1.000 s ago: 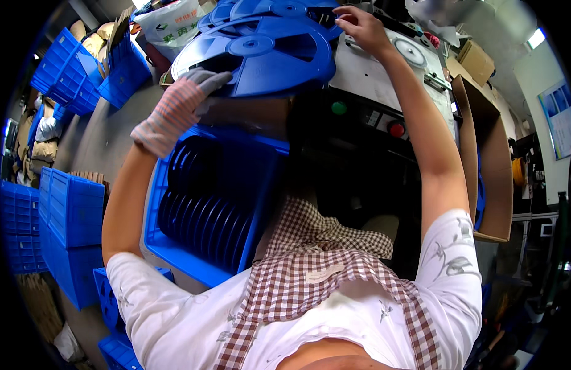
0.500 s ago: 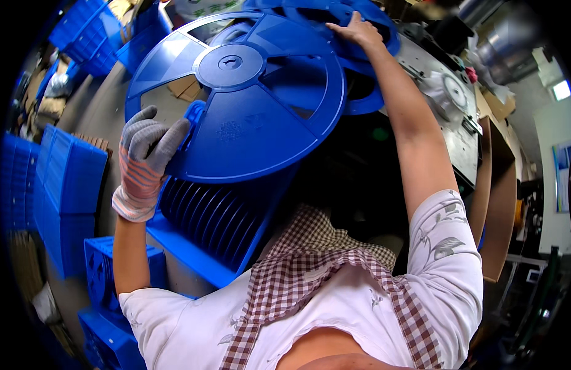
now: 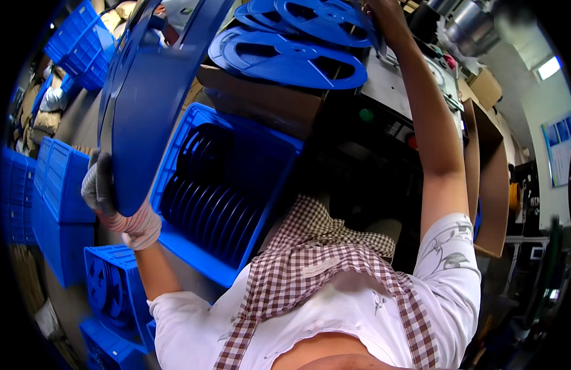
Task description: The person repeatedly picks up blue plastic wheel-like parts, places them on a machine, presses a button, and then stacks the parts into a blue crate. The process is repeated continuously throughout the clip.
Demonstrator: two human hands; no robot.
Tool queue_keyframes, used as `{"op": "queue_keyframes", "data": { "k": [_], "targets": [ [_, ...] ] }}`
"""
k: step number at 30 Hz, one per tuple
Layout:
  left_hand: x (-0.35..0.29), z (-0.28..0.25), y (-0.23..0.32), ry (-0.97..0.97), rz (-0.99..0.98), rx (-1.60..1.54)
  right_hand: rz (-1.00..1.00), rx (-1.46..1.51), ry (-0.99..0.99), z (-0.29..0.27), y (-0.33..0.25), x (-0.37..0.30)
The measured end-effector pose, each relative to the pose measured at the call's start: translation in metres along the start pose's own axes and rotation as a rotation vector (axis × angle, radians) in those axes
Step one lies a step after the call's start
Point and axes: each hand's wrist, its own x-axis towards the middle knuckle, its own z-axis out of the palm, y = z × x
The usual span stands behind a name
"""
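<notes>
Head view showed me a blue crate [image 3: 199, 259] with dark discs [image 3: 208, 213] standing inside. At its left edge, the gloved left hand [image 3: 128, 221] was closed around the lower end of a large blue disc [image 3: 143, 117], steeply tilted, its long axis running up and away beyond the crate's left side. Past the crate lay overlapping blue reels [image 3: 298, 52]; at their right, the bare right hand [image 3: 384, 12] was well apart from that disc, its grip unclear to me. Far right of the crate, a wall poster [image 3: 560, 148] carried unreadably small print.
</notes>
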Motion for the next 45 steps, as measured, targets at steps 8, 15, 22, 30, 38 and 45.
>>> {"op": "queue_keyframes", "data": {
  "k": [8, 15, 22, 30, 38, 45],
  "targets": [
    [0.029, 0.092, 0.119, -0.106, 0.452, -0.702, 0.548, 1.642, -0.227, -0.072, -0.147, -0.213],
    [0.027, 0.111, 0.188, -0.609, 0.915, -0.776, 0.561, 1.973, 0.109, -0.092, -0.139, -0.322],
    [0.020, 0.096, 0.276, -1.466, -0.277, -1.451, 0.565, 1.375, 0.294, -0.115, -0.138, -0.333],
    [-0.046, 0.113, 0.307, -1.360, -0.846, -1.791, 0.577, 0.380, 0.323, -0.105, -0.137, -0.330],
    [-0.058, 0.120, 0.282, -1.005, -0.598, -1.757, 0.630, 0.160, 0.206, -0.081, -0.127, -0.328],
    [-0.061, 0.127, 0.287, -1.008, -1.179, -2.120, 0.681, 0.255, 0.155, -0.094, -0.149, -0.311]
  ]
}}
